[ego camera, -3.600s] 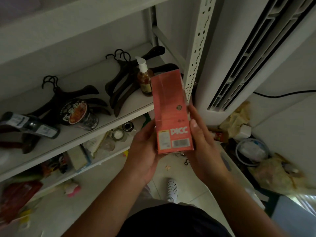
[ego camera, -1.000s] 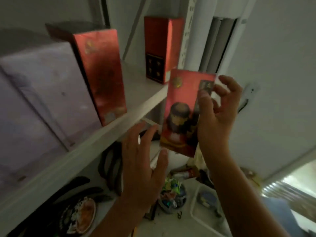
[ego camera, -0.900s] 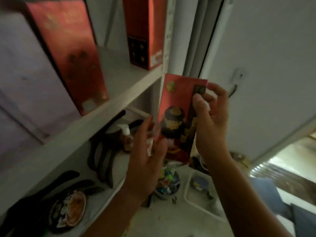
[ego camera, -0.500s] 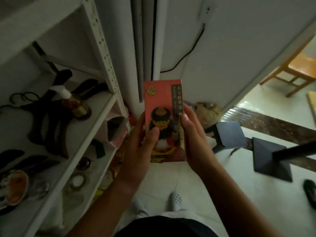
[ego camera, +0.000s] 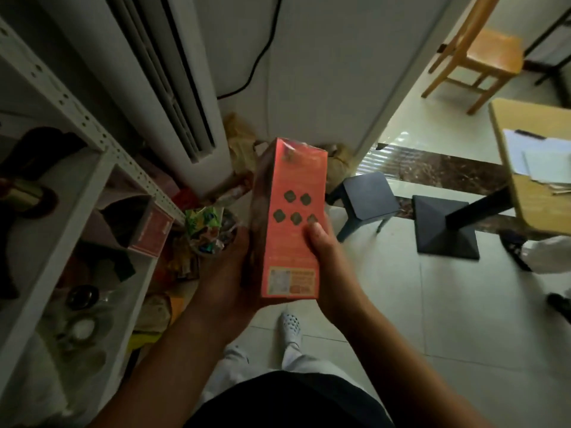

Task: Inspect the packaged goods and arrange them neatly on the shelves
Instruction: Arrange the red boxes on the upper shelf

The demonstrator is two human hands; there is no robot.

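Down at waist height, both hands gripped a tall red box point(ego camera: 292, 220) above the tiled floor, well apart from the white shelves point(ego camera: 77, 208) at the left. The left hand point(ego camera: 230, 273) curled around its shaded left side, while the right hand point(ego camera: 324, 257) closed on the right edge, thumb pressed flat on the printed face beside the dark diamond marks

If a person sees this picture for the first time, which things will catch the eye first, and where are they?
The tall red box in the middle, held by the left hand and the right hand, stands out first, with five dark emblems on the face turned to the camera. At the upper right, a wooden chair glows in the brighter room. On the left, the white shelf carries dim clutter.
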